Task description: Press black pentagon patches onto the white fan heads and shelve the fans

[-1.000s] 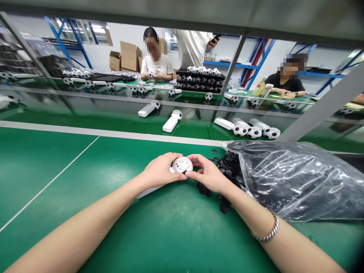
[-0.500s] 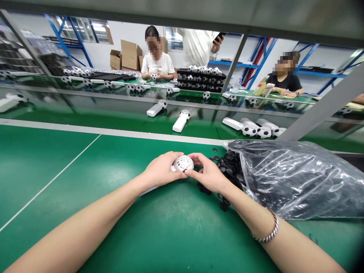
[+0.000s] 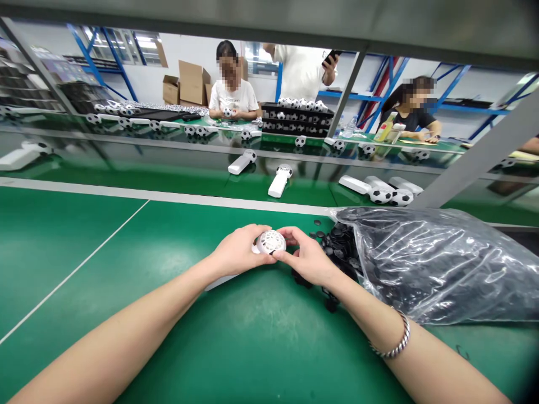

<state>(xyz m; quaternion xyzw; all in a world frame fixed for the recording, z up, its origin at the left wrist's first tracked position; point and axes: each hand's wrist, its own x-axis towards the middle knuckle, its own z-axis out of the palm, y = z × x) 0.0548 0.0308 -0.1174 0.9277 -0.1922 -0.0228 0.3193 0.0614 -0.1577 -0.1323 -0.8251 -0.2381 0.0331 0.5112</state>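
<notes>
Evidently, the white device point(image 3: 272, 242) sits just about mid-frame, above the green table point(image 3: 269, 348), its slotted round head facing up and its handle point(image 3: 221, 282) slanting to the lower left. The left hand point(image 3: 242, 249) curls around the head's left side, thumb in front; the right hand point(image 3: 310, 258) pinches the right rim between thumb and fingers. Whether a black piece is also under that thumb is hard to tell. The device looks light, stiff and rather slick, like moulded plastic; the thin grille seems its weakest part, so the solid rim and handle are the better holds. Compared with a second ago, both hands look nearly unchanged, while the slotted white unit point(image 3: 280, 182) beyond the table edge lies farther right and the seated co-worker point(image 3: 408, 118), upper right, has turned the head.
</notes>
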